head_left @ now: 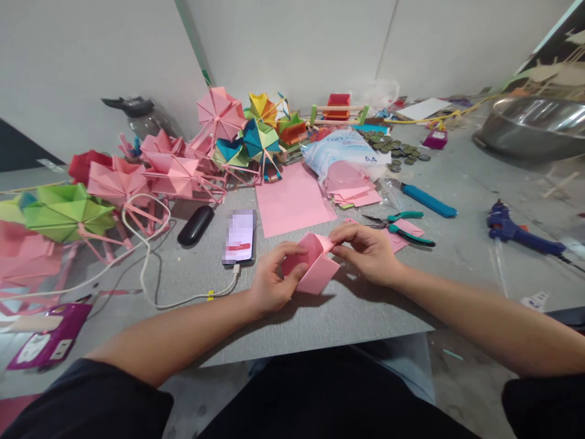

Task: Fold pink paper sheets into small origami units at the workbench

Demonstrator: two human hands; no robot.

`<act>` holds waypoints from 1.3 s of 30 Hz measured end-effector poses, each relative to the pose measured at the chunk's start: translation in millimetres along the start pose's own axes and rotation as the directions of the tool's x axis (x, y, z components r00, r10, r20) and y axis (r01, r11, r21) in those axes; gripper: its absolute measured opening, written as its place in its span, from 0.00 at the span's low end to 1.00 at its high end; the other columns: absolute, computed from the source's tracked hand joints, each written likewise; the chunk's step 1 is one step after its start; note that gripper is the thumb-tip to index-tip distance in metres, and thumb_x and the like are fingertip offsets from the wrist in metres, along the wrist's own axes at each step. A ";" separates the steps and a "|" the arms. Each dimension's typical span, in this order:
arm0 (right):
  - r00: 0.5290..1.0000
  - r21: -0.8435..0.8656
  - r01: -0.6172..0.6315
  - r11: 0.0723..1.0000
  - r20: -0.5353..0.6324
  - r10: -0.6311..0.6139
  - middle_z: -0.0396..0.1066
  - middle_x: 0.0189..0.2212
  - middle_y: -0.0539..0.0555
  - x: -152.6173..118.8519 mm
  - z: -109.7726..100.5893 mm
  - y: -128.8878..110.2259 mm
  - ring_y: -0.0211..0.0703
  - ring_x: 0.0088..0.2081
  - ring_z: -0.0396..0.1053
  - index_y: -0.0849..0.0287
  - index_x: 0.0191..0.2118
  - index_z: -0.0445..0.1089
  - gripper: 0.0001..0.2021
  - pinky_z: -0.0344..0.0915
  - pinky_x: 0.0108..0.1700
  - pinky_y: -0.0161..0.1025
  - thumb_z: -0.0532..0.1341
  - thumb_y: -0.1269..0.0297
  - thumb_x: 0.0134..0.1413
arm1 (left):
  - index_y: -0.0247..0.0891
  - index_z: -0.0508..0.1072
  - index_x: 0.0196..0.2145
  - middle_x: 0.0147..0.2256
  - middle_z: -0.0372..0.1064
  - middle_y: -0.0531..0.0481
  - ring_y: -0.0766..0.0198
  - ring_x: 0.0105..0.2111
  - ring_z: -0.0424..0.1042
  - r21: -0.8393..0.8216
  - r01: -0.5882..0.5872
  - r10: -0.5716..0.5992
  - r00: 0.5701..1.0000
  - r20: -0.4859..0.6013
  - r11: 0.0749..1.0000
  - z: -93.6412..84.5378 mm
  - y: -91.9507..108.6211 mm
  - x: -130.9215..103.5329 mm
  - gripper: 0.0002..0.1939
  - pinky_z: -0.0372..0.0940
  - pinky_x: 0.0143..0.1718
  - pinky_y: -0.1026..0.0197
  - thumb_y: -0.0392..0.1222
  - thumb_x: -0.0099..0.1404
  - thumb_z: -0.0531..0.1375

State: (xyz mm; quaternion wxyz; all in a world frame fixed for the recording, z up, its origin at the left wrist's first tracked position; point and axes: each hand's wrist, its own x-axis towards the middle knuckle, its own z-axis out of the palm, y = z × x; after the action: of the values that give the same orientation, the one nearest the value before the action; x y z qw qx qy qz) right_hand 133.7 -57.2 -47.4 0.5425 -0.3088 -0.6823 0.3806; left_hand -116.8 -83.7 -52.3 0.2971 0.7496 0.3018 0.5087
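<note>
A small pink folded-paper box [319,274] is held between my two hands above the grey table. My left hand [276,277] wraps its left side, the thumb pressed on the outer wall and the fingers reaching over the rim. At the box's upper right corner, my right hand [365,251] pinches a folded edge between thumb and fingertips. Behind the box lies a flat pink paper sheet [295,201]. Pliers with teal handles [406,228] rest on pink paper scraps just beyond my right hand. A charging phone [240,238] lies to the left of my left hand.
Folded paper umbrella shapes [171,174] crowd the left and back. A copy-paper wrapper [345,152], coins [397,149], a blue-handled cutter [427,200], a blue glue gun [521,231] and a metal bowl [539,131] lie to the right. A white cable [146,268] loops at left.
</note>
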 end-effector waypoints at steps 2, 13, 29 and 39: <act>1.000 0.003 -0.009 1.000 0.000 0.009 0.82 0.38 0.54 0.8 -0.4 -1.1 0.47 0.42 0.79 0.51 0.40 0.83 0.03 0.78 0.49 0.50 0.73 0.66 0.61 | 0.45 0.77 0.54 0.48 0.81 0.43 0.51 0.47 0.82 0.006 -0.017 0.017 1.000 0.001 1.000 0.2 0.1 0.3 0.10 0.80 0.50 0.43 0.43 0.77 0.66; 0.996 0.002 0.051 0.999 0.075 -0.051 0.83 0.40 0.53 2.7 -2.2 -3.0 0.47 0.43 0.79 0.47 0.42 0.85 0.08 0.79 0.48 0.49 0.73 0.69 0.61 | 0.43 0.77 0.52 0.47 0.81 0.42 0.51 0.46 0.82 0.013 -0.010 0.010 1.000 0.009 1.000 -1.2 0.8 2.3 0.10 0.79 0.49 0.43 0.42 0.75 0.68; 0.998 -0.071 -0.032 0.997 0.045 0.035 0.83 0.34 0.52 0.8 -1.1 -2.7 0.45 0.37 0.79 0.49 0.35 0.85 0.05 0.78 0.44 0.47 0.72 0.67 0.61 | 0.40 0.82 0.46 0.45 0.85 0.43 0.57 0.43 0.84 0.209 -0.176 0.172 0.984 0.038 0.962 -2.8 11.1 5.7 0.07 0.79 0.47 0.52 0.43 0.79 0.63; 0.989 -0.147 0.009 0.989 0.150 0.014 0.84 0.38 0.54 1.3 3.4 -10.9 0.48 0.41 0.80 0.50 0.37 0.83 0.05 0.79 0.48 0.50 0.69 0.66 0.66 | 0.42 0.83 0.47 0.43 0.86 0.46 0.59 0.39 0.85 0.403 -0.289 0.312 0.950 0.008 0.868 -2.3 12.5 7.6 0.05 0.77 0.42 0.55 0.39 0.78 0.65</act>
State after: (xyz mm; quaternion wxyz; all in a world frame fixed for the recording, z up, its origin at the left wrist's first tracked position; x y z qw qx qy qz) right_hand 130.1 -62.4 -37.8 0.4645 -0.3194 -0.7472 0.3520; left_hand -114.8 -85.7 -37.8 0.0465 0.8172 0.2872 0.4976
